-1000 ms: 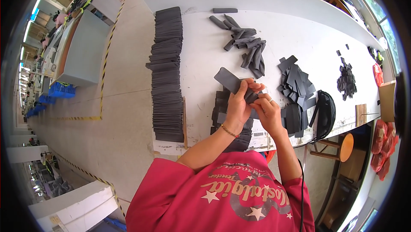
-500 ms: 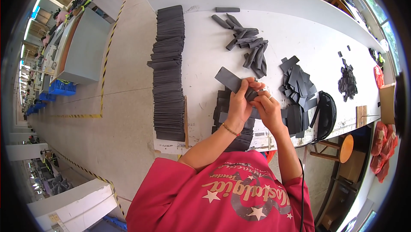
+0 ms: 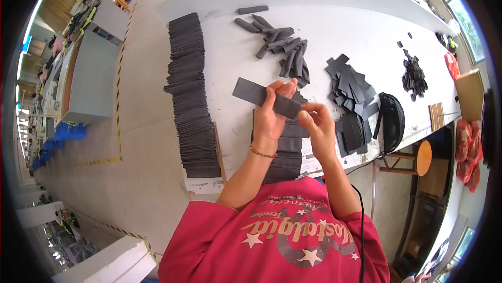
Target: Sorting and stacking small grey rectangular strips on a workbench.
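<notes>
1. The left hand is closed on a dark grey strip, fingers curled over its middle and thumb beneath, so the strip is up in the air above the table
2. The strip runs from upper left to lower right, its left end sticking out free past the fingers
3. The right hand pinches the strip's lower right end between thumb and fingertips; how tight that pinch is cannot be told
4. Both hands are close together, just above a short stack of like strips lying on the table's near edge
5. Along the table's left edge runs a long row of the same strips, laid overlapping from far to near
6. Farther back lies a loose heap of rolled grey pieces, one lone roll beyond it
7. To the right of the hands is a pile of flat dark offcuts, and beside that a black round object at the table edge
8. Well apart, far right, sits a small heap of black scraps
9. A bracelet circles the left wrist
10. Red sleeves and a red shirt fill the lower edge; a round wooden stool stands under the table's right end
</notes>
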